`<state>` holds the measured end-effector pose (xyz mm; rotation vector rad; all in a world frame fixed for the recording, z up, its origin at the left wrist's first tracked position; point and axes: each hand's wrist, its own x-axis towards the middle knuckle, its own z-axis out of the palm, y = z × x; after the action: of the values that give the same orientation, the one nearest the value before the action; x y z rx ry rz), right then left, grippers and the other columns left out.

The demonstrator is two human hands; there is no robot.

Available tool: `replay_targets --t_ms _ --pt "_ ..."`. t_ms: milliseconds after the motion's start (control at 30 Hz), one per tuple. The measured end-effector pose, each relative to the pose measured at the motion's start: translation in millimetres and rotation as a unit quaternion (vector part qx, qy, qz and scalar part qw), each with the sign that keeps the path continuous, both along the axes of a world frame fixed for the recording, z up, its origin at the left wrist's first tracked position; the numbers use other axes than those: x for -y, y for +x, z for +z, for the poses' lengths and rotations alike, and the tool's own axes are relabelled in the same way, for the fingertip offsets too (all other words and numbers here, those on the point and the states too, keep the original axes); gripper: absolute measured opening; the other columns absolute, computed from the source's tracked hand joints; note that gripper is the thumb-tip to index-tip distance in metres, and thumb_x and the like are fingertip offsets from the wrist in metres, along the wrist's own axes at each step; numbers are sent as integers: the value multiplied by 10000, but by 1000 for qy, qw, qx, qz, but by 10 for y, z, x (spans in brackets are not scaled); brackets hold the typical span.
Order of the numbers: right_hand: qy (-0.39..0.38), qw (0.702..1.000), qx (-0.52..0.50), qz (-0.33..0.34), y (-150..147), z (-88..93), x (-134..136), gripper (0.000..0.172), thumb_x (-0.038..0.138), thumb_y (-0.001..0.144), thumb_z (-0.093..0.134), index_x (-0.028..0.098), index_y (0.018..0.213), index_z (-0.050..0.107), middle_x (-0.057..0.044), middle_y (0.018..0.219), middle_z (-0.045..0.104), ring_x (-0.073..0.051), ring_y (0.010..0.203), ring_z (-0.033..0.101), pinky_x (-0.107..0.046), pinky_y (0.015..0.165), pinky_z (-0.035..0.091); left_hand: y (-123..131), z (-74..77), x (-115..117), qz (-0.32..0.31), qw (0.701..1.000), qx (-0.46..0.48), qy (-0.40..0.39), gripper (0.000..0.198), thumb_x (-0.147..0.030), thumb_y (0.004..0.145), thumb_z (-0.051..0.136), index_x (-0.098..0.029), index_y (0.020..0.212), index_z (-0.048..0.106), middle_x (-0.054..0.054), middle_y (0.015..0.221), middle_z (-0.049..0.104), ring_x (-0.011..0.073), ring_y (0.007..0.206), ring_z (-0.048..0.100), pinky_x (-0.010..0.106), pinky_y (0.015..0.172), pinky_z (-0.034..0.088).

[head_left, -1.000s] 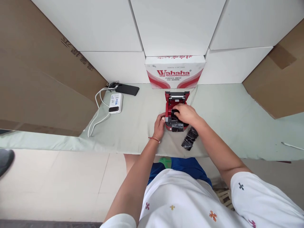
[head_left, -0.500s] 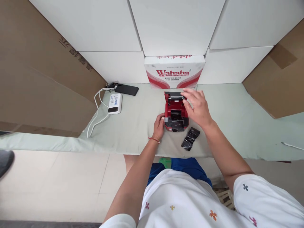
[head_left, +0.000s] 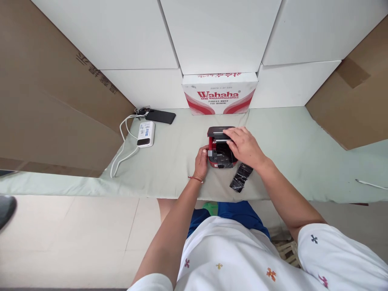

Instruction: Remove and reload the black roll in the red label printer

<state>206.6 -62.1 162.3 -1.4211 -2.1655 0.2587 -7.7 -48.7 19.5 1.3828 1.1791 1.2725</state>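
A small red and black label printer (head_left: 211, 162) rests on the cloth-covered table, its lid (head_left: 214, 132) partly lowered. Black film (head_left: 224, 160) lies across its front. My left hand (head_left: 200, 163) grips the printer's left side, fingertips partly hidden behind it. With bent fingers, my right hand (head_left: 247, 148) holds the lid at its right part, thumb at the inner edge. Just right of the printer is a crumpled black strip (head_left: 241, 178), shiny like film or tape, below my right wrist.
Behind the printer stands a Wahaha carton (head_left: 220, 97) against white boxes (head_left: 215, 36). To the left lie a white power bank (head_left: 146, 131), a black phone (head_left: 162, 116) and a white cable (head_left: 121, 145). Brown cardboard (head_left: 60, 101) flanks the left, with another brown carton (head_left: 360, 93) at right.
The printer's lid has swung down toward the body from its upright position, my right hand moving down with it. My left hand stays at the printer's side. The view has shifted slightly.
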Motion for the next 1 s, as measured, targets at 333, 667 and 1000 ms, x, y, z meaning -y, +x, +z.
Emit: replay_targets --t_ms 333,667,1000 --pt "-93 993 64 -19 -185 -234 157 510 -24 954 463 251 1197 817 -74 1197 751 -261 1062 601 -379 794 552 -25 -129 -14 -11 1000 29 0 622 -726 1054 400 -227 1254 712 93 1287 747 256 1219 682 425 1102 517" --pt "-101 994 45 -20 -119 -285 141 513 -8 966 508 298 1244 811 -40 1222 768 -258 1115 598 -357 754 569 -36 -225 -51 -44 995 89 -16 591 -731 1022 479 -243 1297 667 100 1334 717 261 1241 690 437 1104 542" --pt "-13 996 -85 4 -152 -597 542 599 -13 939 435 254 1360 768 -73 1422 739 -284 1295 602 -536 1156 537 -19 -150 -92 -73 985 152 -41 593 -731 926 660 -291 1319 596 104 1445 649 287 1402 612 482 1197 501"
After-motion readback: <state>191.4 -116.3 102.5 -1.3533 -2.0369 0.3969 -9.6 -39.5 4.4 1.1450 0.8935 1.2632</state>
